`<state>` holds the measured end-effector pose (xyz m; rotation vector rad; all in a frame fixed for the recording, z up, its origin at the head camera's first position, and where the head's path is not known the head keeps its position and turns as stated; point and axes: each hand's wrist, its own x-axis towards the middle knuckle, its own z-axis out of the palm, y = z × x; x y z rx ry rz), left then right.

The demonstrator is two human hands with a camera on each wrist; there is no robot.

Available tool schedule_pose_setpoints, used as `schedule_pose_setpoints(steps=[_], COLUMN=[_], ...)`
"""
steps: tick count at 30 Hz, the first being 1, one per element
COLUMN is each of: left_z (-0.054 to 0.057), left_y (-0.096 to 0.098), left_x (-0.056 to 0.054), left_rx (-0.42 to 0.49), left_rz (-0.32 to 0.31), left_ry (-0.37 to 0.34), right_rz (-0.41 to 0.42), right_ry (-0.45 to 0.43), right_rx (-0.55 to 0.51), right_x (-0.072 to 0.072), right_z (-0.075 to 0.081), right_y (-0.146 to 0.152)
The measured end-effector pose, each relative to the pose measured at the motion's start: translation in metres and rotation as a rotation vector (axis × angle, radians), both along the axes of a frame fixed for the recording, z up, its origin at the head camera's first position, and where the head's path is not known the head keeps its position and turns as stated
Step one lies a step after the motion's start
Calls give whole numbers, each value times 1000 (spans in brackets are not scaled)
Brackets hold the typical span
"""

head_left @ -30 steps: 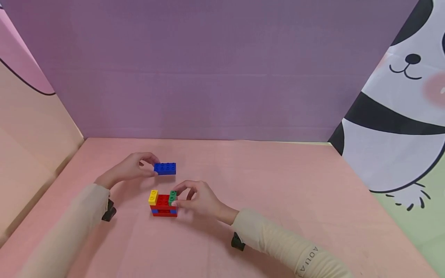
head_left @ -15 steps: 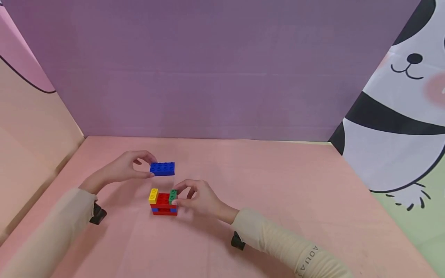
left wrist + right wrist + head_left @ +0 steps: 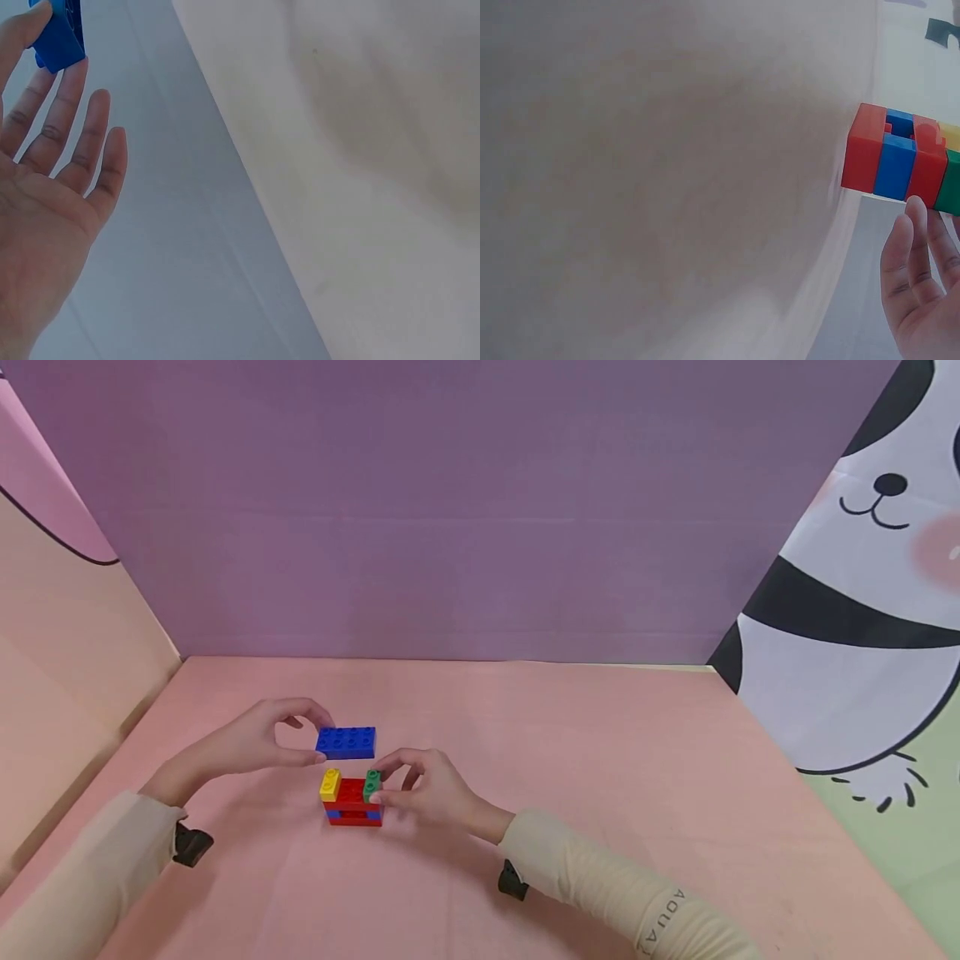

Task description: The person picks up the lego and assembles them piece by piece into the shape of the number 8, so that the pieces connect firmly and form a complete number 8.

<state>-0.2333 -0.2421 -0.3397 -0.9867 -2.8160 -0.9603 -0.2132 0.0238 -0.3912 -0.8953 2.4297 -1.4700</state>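
Between thumb and fingertips my left hand (image 3: 258, 739) pinches the left end of a blue toy brick (image 3: 346, 743), studs up, held just behind and above a small brick stack. The left wrist view shows one end of that blue brick (image 3: 60, 37) by the thumb. The stack has red bricks (image 3: 351, 791) at top and bottom with blue ones between and a gap in the middle. A yellow brick (image 3: 330, 785) sits on its left end, a green brick (image 3: 372, 786) on its right. My right hand (image 3: 435, 789) pinches the green brick; its other fingers show below the stack (image 3: 894, 154) in the right wrist view.
The stack stands on a pink tabletop (image 3: 600, 777). A purple backdrop (image 3: 450, 510) rises behind it, a cream panel (image 3: 67, 677) on the left and a panda-print panel (image 3: 847, 693) on the right.
My left hand has drawn the blue brick up, a little left, then nearer to the stack. The right hand and the stack have stayed in place.
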Motion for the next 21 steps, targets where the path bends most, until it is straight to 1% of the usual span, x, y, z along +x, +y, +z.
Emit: schedule_pose_setpoints(steps=[3, 7, 10, 15, 19, 21], left_z=[-1, -3, -5, -7, -7, -7], left_y=[0, 1, 1, 1, 0, 1], left_x=[4, 10, 14, 18, 20, 21], left_rx=[9, 20, 25, 41, 45, 48], left_rz=[-12, -28, -53, -88, -103, -109], left_ry=[14, 6, 2, 17, 22, 19], right_rz=[-11, -24, -21, -14, -16, -22], right_ry=[-16, -22, -30, -41, -42, -43], right_rx=[3, 17, 8, 2, 3, 7], right_x=[0, 3, 10, 21, 22, 17], right_z=[1, 4, 14, 34, 35, 28], right_y=[0, -1, -1, 0, 1, 0])
